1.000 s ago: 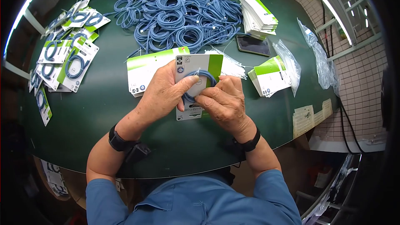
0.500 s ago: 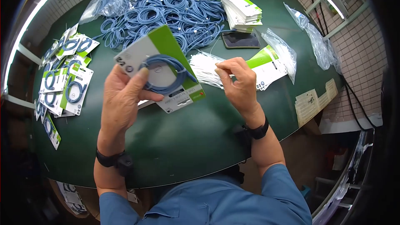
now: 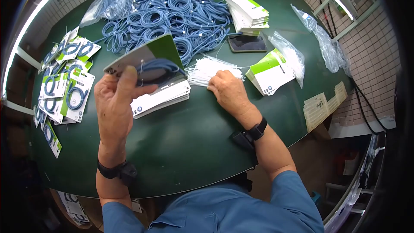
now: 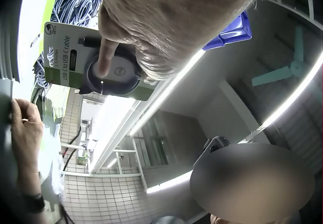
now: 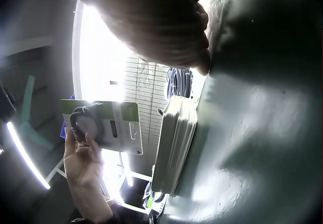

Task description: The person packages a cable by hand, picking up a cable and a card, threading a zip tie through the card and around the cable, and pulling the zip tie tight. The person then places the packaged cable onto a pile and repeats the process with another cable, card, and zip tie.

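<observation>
In the head view my left hand grips a green and white card by its left end, thumb over a coiled blue cable on it. The left wrist view shows the card's printed face, with the coil against it. My right hand is at the near edge of a pile of white ties, its fingers bent down onto them; whether it pinches one is hidden. Below the raised card lies a stack of cards.
Coiled blue cables fill the back, beside plastic bags. Cards with cables are heaped at left. At right are a card stack, a phone, more cards and a bag of ties.
Since one second ago the hands have parted. The left carried the card and coil leftward and tilted it; the right let go of it and moved down to the white ties.
</observation>
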Action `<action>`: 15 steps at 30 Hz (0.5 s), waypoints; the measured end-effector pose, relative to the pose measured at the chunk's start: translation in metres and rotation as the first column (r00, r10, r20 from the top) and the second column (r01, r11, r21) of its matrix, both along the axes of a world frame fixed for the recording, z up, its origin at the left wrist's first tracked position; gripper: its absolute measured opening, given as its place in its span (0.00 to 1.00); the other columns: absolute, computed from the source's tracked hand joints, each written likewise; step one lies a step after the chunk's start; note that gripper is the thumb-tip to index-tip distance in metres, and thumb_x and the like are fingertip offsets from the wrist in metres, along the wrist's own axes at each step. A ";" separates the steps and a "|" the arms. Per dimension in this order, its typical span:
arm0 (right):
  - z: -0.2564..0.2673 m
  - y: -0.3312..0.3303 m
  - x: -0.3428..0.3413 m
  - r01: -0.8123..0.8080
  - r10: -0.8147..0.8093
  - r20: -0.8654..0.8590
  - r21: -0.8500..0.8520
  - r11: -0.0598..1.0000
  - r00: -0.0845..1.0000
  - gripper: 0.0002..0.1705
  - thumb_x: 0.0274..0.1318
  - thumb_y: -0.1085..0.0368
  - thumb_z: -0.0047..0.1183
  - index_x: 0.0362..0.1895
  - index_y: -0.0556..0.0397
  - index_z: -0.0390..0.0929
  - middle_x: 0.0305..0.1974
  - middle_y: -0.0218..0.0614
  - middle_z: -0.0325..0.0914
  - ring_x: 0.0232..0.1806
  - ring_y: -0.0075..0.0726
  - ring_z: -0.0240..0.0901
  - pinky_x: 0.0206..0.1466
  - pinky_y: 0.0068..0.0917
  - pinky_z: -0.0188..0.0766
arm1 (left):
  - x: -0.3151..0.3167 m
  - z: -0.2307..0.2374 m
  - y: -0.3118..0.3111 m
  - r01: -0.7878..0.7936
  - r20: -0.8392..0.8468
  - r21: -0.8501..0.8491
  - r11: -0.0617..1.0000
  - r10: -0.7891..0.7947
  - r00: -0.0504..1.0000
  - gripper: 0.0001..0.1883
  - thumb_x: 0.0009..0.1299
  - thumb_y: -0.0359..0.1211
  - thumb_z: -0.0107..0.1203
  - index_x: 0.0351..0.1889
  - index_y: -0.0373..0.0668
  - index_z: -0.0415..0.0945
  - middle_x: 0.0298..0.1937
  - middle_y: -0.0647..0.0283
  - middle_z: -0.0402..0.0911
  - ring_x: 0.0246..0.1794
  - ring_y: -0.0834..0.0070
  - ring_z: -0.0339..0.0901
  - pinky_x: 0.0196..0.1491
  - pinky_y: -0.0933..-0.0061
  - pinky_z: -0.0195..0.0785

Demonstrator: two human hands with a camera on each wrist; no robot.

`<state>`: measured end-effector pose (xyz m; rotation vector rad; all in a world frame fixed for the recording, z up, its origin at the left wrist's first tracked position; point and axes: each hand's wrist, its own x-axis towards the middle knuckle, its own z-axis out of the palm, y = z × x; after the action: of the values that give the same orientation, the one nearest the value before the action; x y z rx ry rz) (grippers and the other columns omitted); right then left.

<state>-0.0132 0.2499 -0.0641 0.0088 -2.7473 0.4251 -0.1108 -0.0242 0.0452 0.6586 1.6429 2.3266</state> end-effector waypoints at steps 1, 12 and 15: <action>0.001 0.000 -0.001 0.003 -0.003 -0.007 0.013 1.000 1.000 0.05 0.58 0.64 0.66 0.34 0.49 0.83 0.36 0.34 0.78 0.45 0.44 0.77 0.46 0.40 0.77 | 0.001 0.001 0.000 0.003 -0.007 0.013 1.000 -0.003 1.000 0.18 0.81 0.33 0.57 0.59 0.25 0.76 0.49 0.51 0.87 0.45 0.68 0.88 0.47 0.67 0.88; 0.010 -0.004 0.005 0.009 -0.009 -0.009 -0.014 1.000 1.000 0.06 0.59 0.64 0.65 0.36 0.49 0.80 0.39 0.35 0.77 0.45 0.45 0.78 0.45 0.41 0.77 | 0.001 -0.002 -0.001 -0.041 -0.277 -0.010 0.999 0.037 0.960 0.12 0.73 0.24 0.63 0.53 0.29 0.84 0.51 0.51 0.86 0.54 0.69 0.83 0.57 0.70 0.80; 0.007 -0.004 0.003 0.009 -0.009 -0.018 0.001 1.000 1.000 0.06 0.58 0.64 0.66 0.35 0.48 0.81 0.38 0.34 0.77 0.44 0.44 0.78 0.44 0.41 0.77 | 0.002 -0.001 -0.002 -0.041 -0.289 -0.015 0.999 0.035 0.957 0.12 0.73 0.23 0.63 0.53 0.30 0.85 0.53 0.50 0.85 0.54 0.68 0.83 0.58 0.69 0.79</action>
<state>-0.0105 0.2456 -0.0575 0.0012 -2.7289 0.4191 -0.1087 -0.0267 0.0444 1.0129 1.8101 2.3240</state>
